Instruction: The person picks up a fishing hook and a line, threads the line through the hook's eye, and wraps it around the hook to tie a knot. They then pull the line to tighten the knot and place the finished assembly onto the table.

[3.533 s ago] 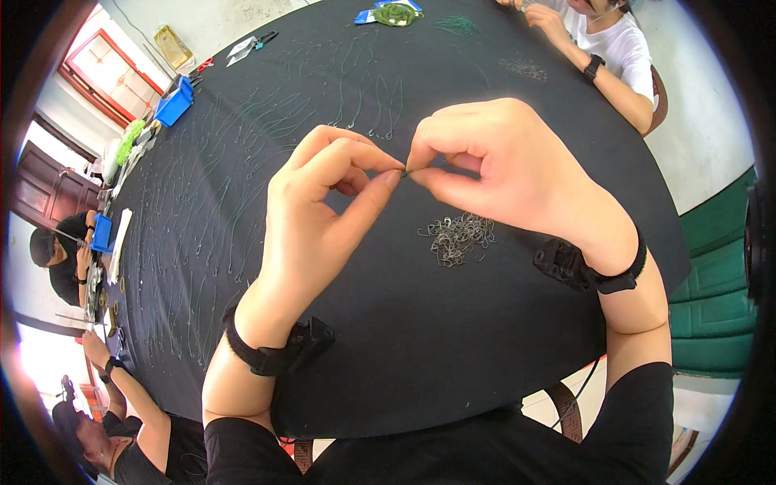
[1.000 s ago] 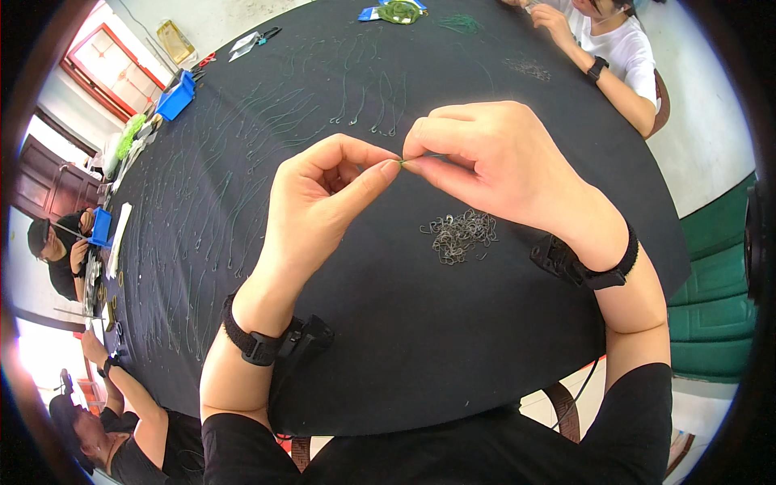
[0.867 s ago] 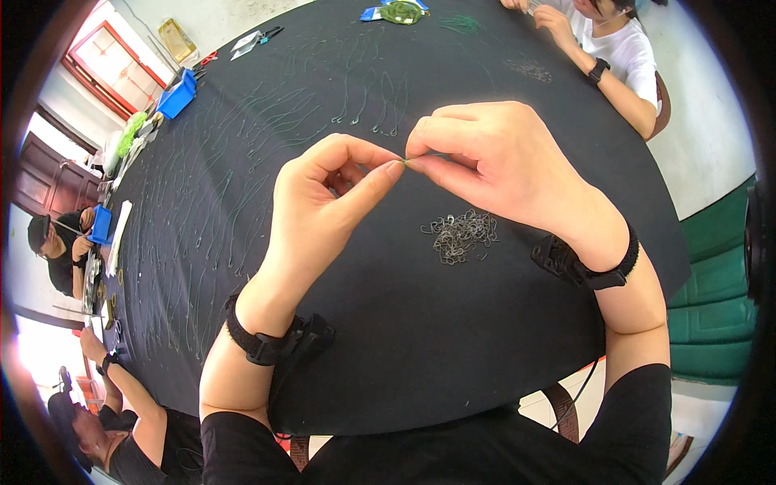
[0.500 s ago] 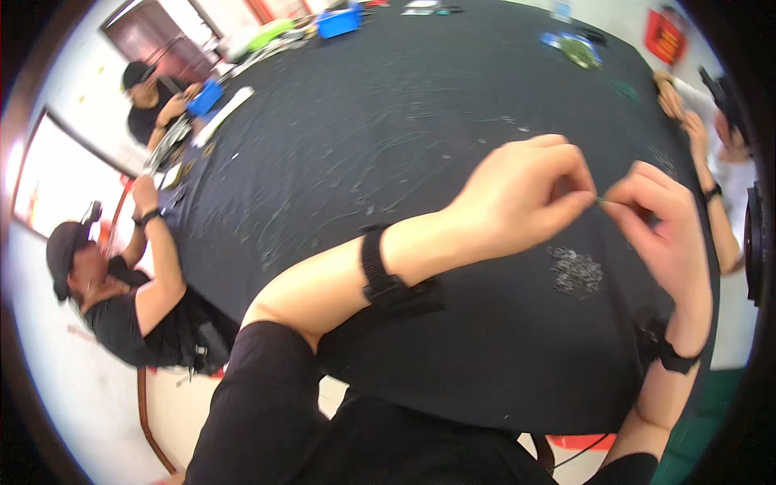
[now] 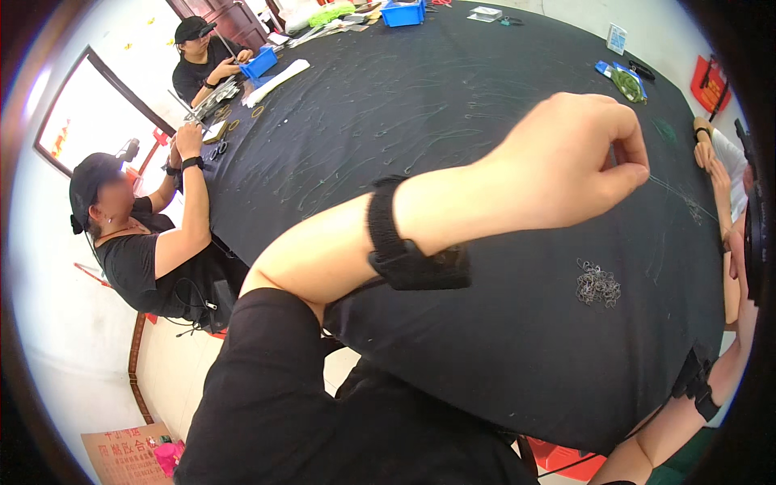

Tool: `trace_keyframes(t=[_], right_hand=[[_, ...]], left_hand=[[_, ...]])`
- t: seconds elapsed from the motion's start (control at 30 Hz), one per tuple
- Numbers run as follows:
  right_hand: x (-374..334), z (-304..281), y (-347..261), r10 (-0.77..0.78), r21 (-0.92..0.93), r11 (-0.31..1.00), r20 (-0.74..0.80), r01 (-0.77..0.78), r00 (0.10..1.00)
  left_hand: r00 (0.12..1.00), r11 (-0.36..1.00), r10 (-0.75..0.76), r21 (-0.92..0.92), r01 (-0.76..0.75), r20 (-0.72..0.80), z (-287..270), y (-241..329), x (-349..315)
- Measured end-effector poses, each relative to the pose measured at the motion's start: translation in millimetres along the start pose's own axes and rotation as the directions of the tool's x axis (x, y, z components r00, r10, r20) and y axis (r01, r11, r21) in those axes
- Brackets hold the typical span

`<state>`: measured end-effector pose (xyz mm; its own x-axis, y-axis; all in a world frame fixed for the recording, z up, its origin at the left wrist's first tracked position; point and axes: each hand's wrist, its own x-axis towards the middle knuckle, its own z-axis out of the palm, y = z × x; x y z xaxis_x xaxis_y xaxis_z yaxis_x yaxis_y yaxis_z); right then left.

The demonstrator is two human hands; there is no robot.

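Both hands work at the right side of the view, over a round table [image 5: 453, 105] draped in black cloth. Left hand [image 5: 566, 166] is curled, its thumb and forefinger pressed together on a thin green thread [image 5: 675, 190] that runs from the fingertips toward the right, low over the cloth. Right hand [image 5: 731, 242] lies mostly beyond the picture's right rim; only its forearm and a black wristband show, so whether it is spread or pinching cannot be told. A black wristband also circles the left forearm.

Just near of the thread, a small heap of metal rings [image 5: 598, 284] rests on the cloth. Farther off, at the table's far right, sits a green bundle [image 5: 624, 81]; blue trays [image 5: 404, 12] stand on the far edge. Two other people in black sit at the left side.
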<state>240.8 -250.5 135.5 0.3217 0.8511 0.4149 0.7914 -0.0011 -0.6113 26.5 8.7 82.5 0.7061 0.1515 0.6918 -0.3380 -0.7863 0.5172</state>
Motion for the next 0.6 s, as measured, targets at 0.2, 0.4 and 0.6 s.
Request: trace_keyframes(t=[0.2, 0.4, 0.6], right_hand=[[-9, 31, -3, 0.147, -0.257, 0.958, 0.064, -0.126, 0.987], [-10, 57, -16, 0.122, -0.161, 0.983, 0.185, -0.093, 0.975], [-7, 77, -19, 0.129, -0.150, 0.984, 0.256, -0.092, 0.958]], left_hand=[[0.934, 0.966, -0.254, 0.024, 0.257, 0.250, -68, 12, -36], [0.706, 0.802, -0.565, 0.084, 0.591, 0.426, -153, -16, -82], [0.621, 0.583, -0.745, 0.213, 0.784, -0.245, -324, -144, -148]])
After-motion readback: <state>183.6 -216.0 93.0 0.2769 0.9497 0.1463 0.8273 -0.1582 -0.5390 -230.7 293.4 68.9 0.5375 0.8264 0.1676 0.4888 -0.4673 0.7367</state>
